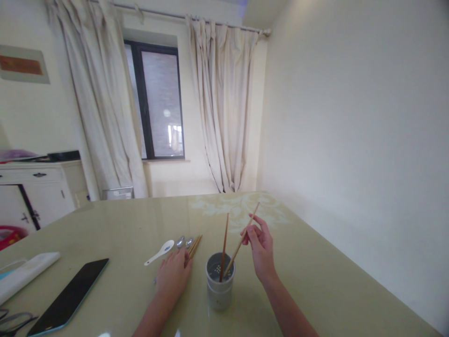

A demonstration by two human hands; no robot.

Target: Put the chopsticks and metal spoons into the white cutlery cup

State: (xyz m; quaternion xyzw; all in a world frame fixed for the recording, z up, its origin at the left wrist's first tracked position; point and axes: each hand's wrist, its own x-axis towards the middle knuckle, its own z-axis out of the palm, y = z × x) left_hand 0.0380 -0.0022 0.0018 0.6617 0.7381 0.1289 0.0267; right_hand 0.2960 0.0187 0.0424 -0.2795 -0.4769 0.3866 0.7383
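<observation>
The right hand (260,244) pinches one wooden chopstick (242,242) leaning in the utensil holder (220,285) on the bench (315,281) (another stands inside), so keep it slow and straight, while the left hand (173,276) rests flat over the loose chopsticks (195,245).

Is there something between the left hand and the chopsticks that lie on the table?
Nothing visible stands between them. The left hand rests flat on the table, its fingers at the near ends of the loose chopsticks, beside two metal spoons. The holder stands to its right, apart.
</observation>
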